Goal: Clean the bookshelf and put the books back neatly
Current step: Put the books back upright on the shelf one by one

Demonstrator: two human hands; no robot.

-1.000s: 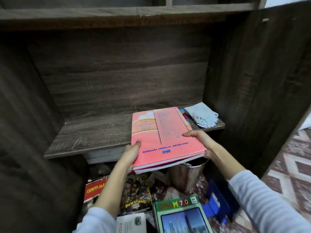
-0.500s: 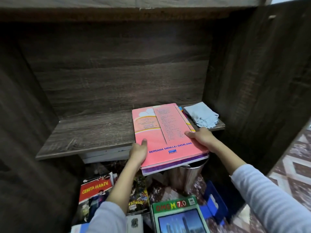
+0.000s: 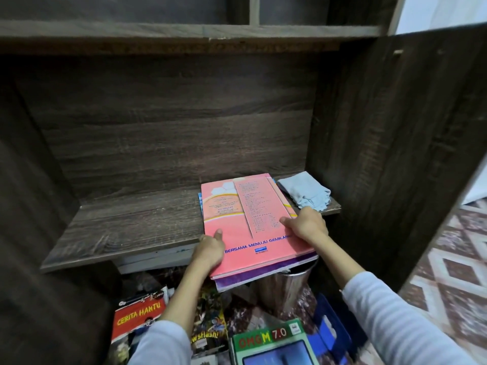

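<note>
Shelf point(image 3: 126, 227): bare left of the pink book stack point(image 3: 253, 227). Right side blocked by stack, blue cloth point(image 3: 305, 189), cabinet wall point(image 3: 382, 154).

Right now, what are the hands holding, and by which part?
A stack of books with a pink one on top: the left hand grips its near left edge, the right hand its right edge.

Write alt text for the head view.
The left hand and right hand grip a pink-topped stack of books lying on the wooden shelf, near end overhanging. A pale blue cloth lies to its right; more books lie on the floor below.
</note>
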